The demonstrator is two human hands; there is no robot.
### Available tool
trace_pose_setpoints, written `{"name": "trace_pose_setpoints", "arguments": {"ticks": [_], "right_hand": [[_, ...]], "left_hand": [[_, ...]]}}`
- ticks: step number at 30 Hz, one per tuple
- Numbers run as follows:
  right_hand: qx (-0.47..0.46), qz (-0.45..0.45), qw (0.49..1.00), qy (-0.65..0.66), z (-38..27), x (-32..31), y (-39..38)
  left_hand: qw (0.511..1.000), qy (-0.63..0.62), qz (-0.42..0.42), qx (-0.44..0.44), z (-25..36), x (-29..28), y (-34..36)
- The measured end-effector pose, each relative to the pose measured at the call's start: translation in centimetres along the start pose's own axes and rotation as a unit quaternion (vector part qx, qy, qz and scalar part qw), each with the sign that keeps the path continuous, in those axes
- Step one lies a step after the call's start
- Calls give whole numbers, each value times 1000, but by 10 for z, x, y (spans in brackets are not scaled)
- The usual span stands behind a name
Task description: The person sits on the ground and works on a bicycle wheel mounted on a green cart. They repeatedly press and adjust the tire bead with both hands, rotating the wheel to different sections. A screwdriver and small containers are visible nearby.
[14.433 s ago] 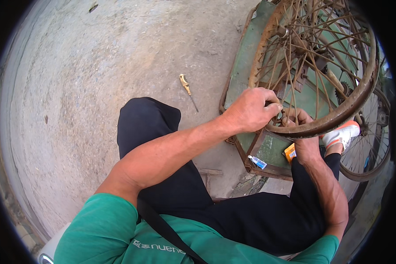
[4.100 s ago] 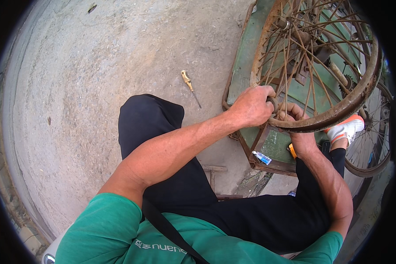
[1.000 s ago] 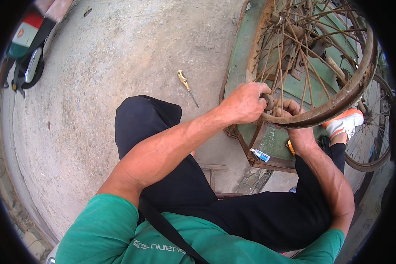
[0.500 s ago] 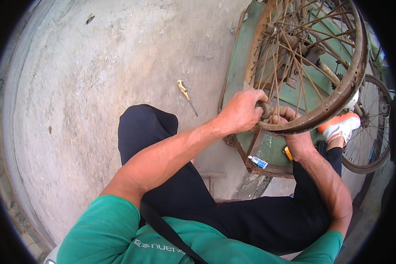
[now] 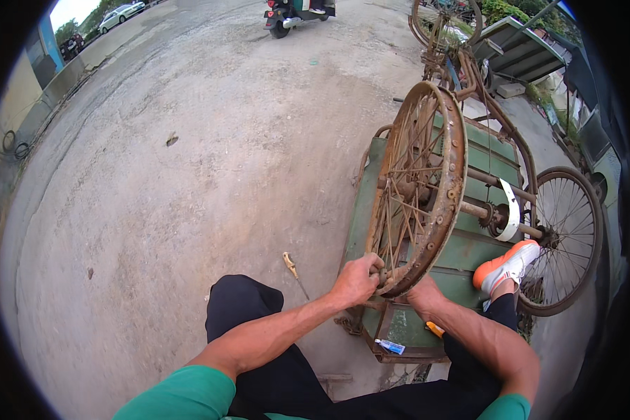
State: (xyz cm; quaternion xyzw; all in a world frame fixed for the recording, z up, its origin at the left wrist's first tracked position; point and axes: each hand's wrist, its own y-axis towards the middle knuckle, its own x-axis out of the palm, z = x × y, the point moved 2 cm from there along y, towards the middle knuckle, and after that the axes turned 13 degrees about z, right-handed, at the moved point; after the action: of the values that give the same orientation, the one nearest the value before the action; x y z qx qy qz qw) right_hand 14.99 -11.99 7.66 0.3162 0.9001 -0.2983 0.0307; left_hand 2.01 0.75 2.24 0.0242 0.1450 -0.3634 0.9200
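Note:
A rusty spoked wheel (image 5: 456, 168) with no tyre on its rim stands tilted in front of me, on the axle of an upturned green cart (image 5: 479, 245). My left hand (image 5: 357, 281) is closed at the near lower end of the rim, its thumb and fingers round a small round brown piece (image 5: 383, 277) whose kind I cannot make out. On the rim's other side is my right hand (image 5: 423, 292), close against it; the rim hides its fingers.
A screwdriver (image 5: 290, 266) lies on the concrete to the left. A blue-and-white tube (image 5: 390, 346) and a yellow item (image 5: 435, 329) rest at the cart's near end. A second wheel (image 5: 595, 245) with a tyre stands at right, beside my orange-and-white shoe (image 5: 505, 267). Far off is a scooter (image 5: 287, 21).
My view has tilted up, bringing the whole wheel, more of the cart and the road into sight. Both hands stay at the rim's near end; the right fingers are now hidden behind it.

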Motion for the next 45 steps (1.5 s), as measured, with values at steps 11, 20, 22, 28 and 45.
{"name": "trace_pose_setpoints", "arguments": {"ticks": [11, 20, 22, 28, 45], "right_hand": [[-13, -41, 997, -63, -27, -9, -7], [3, -82, 992, -91, -43, -22, -12], [-2, -91, 988, -127, -50, -28, -17], [21, -88, 982, -169, -44, -47, 1], [-5, 3, 997, -75, -16, -17, 5]], "left_hand": [[974, -164, -107, -114, 13, -15, -9], [964, -180, -132, -143, 36, -26, -7], [969, -145, -128, -152, 33, -23, -3], [954, -168, -147, -198, 16, -12, 8], [974, -182, -79, -111, 0, 2, 8]]}}
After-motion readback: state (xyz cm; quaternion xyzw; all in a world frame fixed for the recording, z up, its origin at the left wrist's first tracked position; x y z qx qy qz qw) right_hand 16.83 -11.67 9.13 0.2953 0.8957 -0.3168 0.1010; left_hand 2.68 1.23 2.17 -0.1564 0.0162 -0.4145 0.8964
